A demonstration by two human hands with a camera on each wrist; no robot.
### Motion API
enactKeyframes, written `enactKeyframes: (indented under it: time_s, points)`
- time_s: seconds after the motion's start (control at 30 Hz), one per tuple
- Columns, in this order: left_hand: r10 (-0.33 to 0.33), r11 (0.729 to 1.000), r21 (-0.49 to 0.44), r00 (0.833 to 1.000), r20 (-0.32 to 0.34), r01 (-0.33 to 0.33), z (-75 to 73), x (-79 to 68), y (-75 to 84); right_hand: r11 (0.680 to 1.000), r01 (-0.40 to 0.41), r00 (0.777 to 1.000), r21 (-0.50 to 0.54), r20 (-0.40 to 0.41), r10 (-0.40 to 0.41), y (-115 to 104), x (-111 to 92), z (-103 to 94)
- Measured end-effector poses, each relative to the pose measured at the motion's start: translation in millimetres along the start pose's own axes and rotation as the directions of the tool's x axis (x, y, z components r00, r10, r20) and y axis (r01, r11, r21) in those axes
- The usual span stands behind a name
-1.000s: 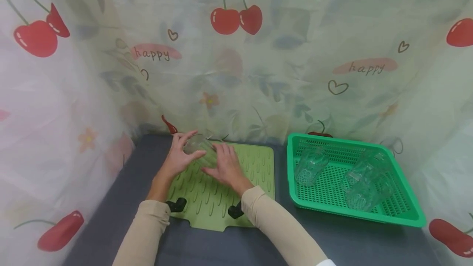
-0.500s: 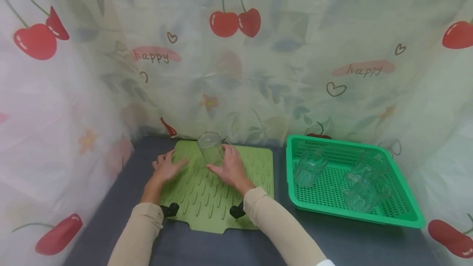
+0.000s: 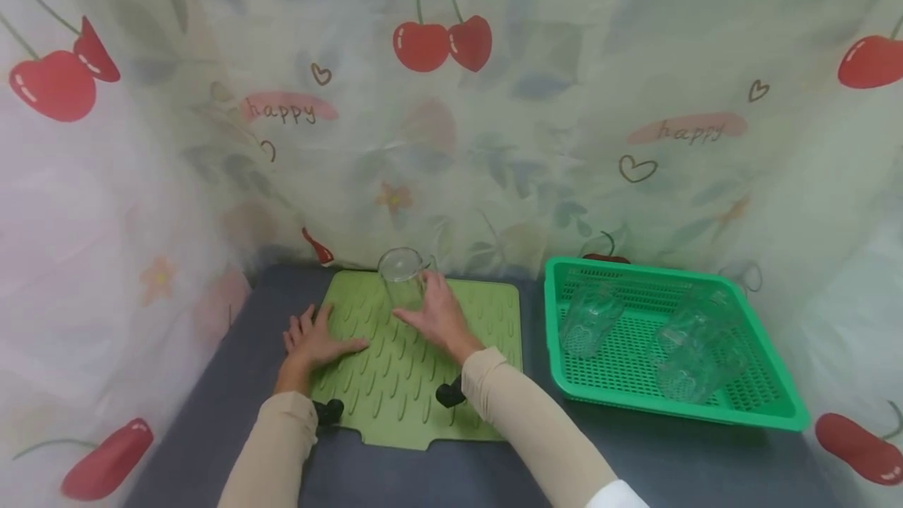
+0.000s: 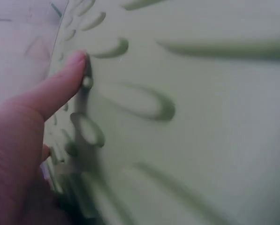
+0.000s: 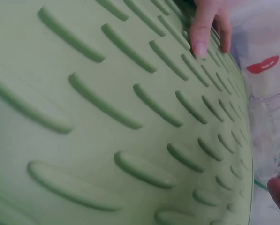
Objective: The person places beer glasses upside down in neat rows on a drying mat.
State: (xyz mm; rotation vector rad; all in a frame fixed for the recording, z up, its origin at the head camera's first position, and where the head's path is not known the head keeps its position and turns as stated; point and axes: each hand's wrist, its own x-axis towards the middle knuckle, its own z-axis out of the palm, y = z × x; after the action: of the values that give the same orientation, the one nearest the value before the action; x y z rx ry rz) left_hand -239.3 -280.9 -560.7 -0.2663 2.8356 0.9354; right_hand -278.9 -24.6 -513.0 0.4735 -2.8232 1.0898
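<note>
In the head view, a clear glass mug (image 3: 397, 279) stands near the back edge of a green ridged mat (image 3: 395, 386). My right hand (image 3: 440, 313) grips the mug from its right side, fingers by the handle and thumb toward the front. The right wrist view catches the mug (image 5: 265, 136) at its right edge, between thumb and fingertip. My left hand (image 3: 313, 345) rests on the mat's left edge, fingers spread, apart from the mug. Its thumb (image 4: 64, 86) lies along the ridged surface in the left wrist view.
A green plastic basket (image 3: 677, 411) stands right of the mat, with a glass mug (image 3: 591, 324) on its left side and more glassware (image 3: 698, 351) on its right. A dark table (image 3: 423, 480) lies beneath. Patterned curtains (image 3: 508, 139) enclose the back and sides.
My left hand has let go of the mug and moved down and left onto the mat's edge. The mug, tilted between both hands earlier, is now more upright in my right hand alone.
</note>
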Motion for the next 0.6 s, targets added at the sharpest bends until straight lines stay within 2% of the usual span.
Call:
enactKeyframes:
  time_s: [0.4, 0.6]
  points:
    - [-0.034, 0.999, 0.008, 0.999, 0.0, 0.034, -3.0, -9.9, 9.2, 1.0, -0.012, 0.995, 0.029, 0.098, 0.009, -14, 11, 9.3]
    - [-0.053, 0.998, 0.025, 0.999, 0.012, 0.053, -7.8, -14.1, 16.7, 0.999, -0.017, 0.994, 0.039, 0.113, 0.013, -21, 21, 12.0]
